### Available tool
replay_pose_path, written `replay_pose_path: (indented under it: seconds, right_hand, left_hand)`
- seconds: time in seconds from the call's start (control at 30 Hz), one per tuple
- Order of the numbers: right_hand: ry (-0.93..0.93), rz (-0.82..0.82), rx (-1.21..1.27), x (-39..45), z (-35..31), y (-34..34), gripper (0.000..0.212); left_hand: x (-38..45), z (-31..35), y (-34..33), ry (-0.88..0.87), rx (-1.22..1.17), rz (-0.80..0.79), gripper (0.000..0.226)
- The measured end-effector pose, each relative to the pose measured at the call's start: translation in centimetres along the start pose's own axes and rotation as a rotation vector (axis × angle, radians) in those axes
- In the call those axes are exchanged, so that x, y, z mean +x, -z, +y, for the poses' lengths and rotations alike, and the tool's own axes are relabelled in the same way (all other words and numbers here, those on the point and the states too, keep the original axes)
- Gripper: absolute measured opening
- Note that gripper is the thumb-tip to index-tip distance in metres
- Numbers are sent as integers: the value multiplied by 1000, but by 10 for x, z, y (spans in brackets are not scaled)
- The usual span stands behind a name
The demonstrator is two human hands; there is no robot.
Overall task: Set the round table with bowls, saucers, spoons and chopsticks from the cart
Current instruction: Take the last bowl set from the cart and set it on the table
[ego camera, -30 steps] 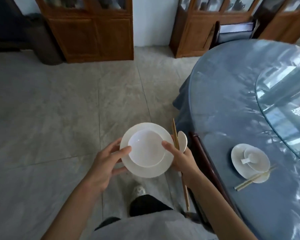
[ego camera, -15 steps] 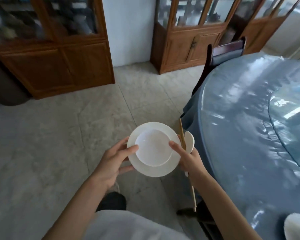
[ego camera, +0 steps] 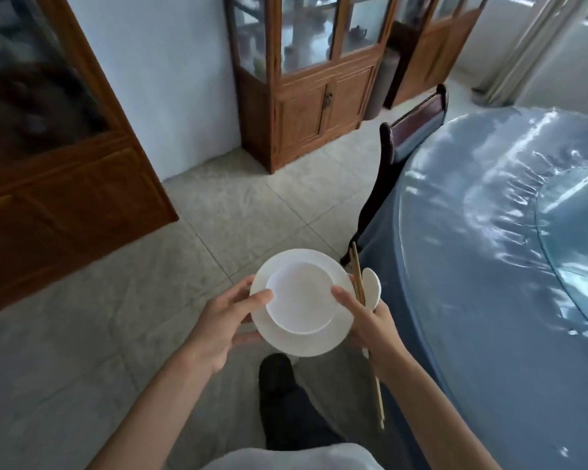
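Note:
A white bowl sits on a white saucer, carried in front of me above the floor. My left hand grips the saucer's left rim, thumb on the bowl's edge. On the right rim, my right hand holds the saucer together with a white spoon and a pair of wooden chopsticks. The round table, under a blue cloth and clear plastic, lies just to the right.
A dark wooden chair is tucked at the table's near-left edge. Wooden glass-front cabinets stand along the far wall, another cabinet at left. A glass turntable sits on the table. Tiled floor lies ahead.
I have walked on around the table: the set place with bowl, saucer and chopsticks has dropped out of view, and the chair and cabinets came closer. Both hands keep the same hold.

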State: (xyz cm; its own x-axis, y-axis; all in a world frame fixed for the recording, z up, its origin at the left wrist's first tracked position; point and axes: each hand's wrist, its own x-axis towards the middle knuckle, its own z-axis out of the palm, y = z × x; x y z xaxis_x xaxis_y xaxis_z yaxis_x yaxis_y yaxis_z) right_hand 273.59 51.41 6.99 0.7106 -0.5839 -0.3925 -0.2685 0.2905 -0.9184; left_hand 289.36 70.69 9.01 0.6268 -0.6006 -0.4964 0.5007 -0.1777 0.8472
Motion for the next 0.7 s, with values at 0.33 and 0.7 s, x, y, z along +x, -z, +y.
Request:
replay_pose_path:
  seconds: [0.33, 0.7]
  right_hand:
    - [-61, 193, 40, 215, -83, 15, 56]
    - [-134, 521, 155, 402, -161, 45, 63]
  left_hand:
    - [236, 124, -36, 114, 64, -76, 24]
    - [480, 240, -101, 161, 255, -334, 28]
